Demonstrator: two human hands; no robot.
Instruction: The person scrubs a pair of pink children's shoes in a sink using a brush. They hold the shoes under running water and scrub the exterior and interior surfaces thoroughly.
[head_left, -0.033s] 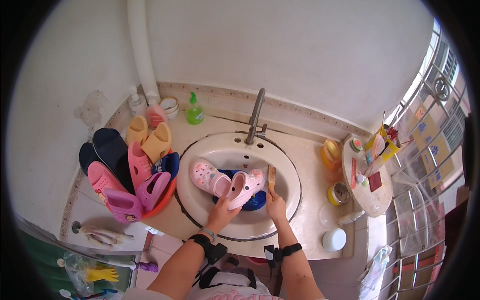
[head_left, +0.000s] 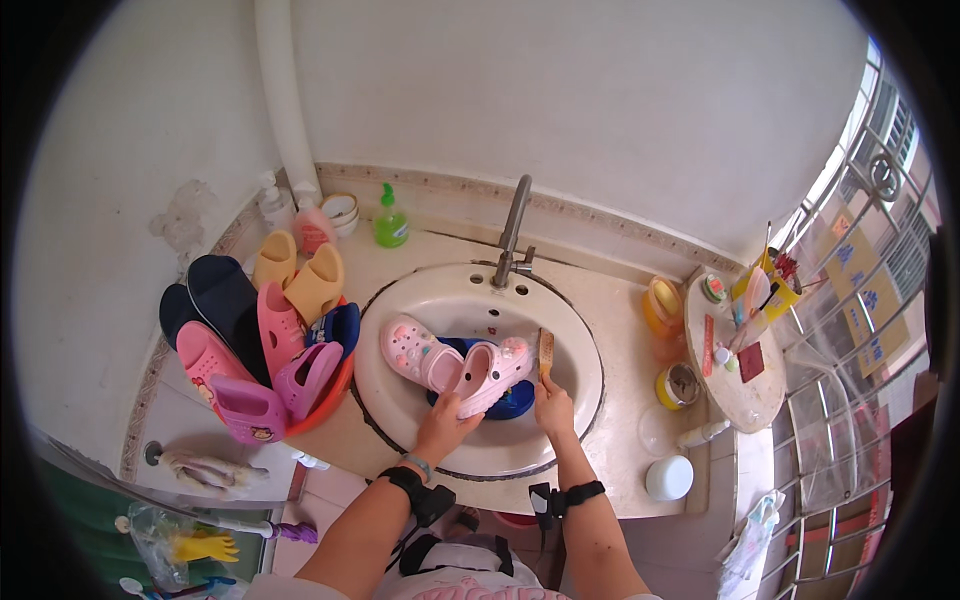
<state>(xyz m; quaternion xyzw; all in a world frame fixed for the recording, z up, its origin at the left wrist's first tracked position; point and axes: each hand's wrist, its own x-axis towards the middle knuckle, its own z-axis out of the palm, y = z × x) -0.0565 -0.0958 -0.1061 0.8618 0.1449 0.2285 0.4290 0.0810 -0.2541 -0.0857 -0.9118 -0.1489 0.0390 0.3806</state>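
My left hand (head_left: 447, 425) is closed on the heel end of a pale pink clog (head_left: 492, 378) with charms on its top, tilted over the sink (head_left: 592, 390). A second pink clog (head_left: 412, 350) lies just to its left, inside the bowl. Under the clogs is a blue object (head_left: 515, 402), mostly covered, so I cannot tell its kind. My right hand (head_left: 553, 407) grips the handle of a wooden brush (head_left: 546, 350), upright just right of the held clog's toe. Whether brush and clog touch is unclear.
A grey faucet (head_left: 512, 230) rises behind the bowl. On the left, slippers and clogs (head_left: 225, 300) fill an orange basin (head_left: 345, 385). A green pump bottle (head_left: 390, 225) stands at the back; an orange container (head_left: 662, 305) and a white jar (head_left: 669, 479) sit on the right counter.
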